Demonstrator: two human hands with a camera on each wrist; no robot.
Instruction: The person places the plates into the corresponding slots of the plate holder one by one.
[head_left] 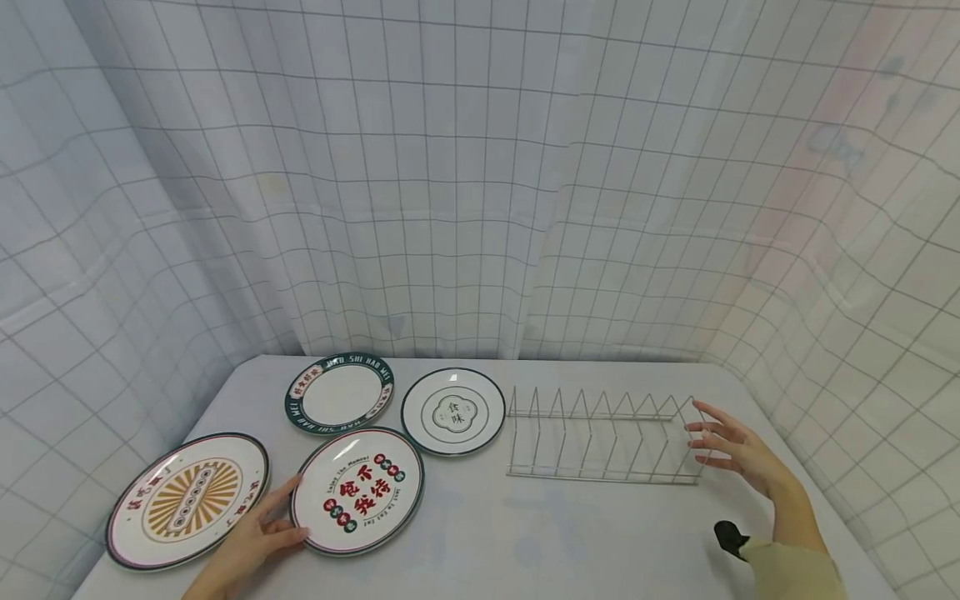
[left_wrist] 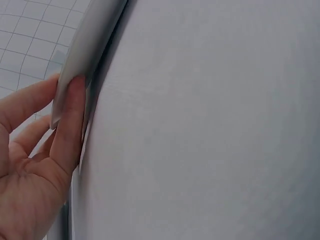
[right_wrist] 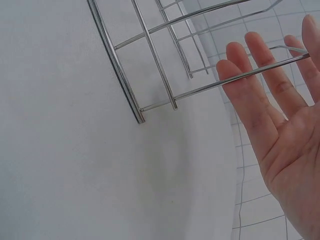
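red-lettered plate (head_left: 358, 490): likely rigid, smooth, breakable; grip at rim. left hand (head_left: 251, 542) pinches its edge. right hand (head_left: 738, 454) open, fingers against wire dish rack (head_left: 600, 437).

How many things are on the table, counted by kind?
Plates: 4 (sunburst plate, red-lettered plate, green-rimmed plate, white plate with a centre emblem)
Wire dish rack: 1
Total: 5

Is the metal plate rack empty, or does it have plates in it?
Empty. The wire rack has nothing between its bars, and all four plates lie flat on the table beside it.
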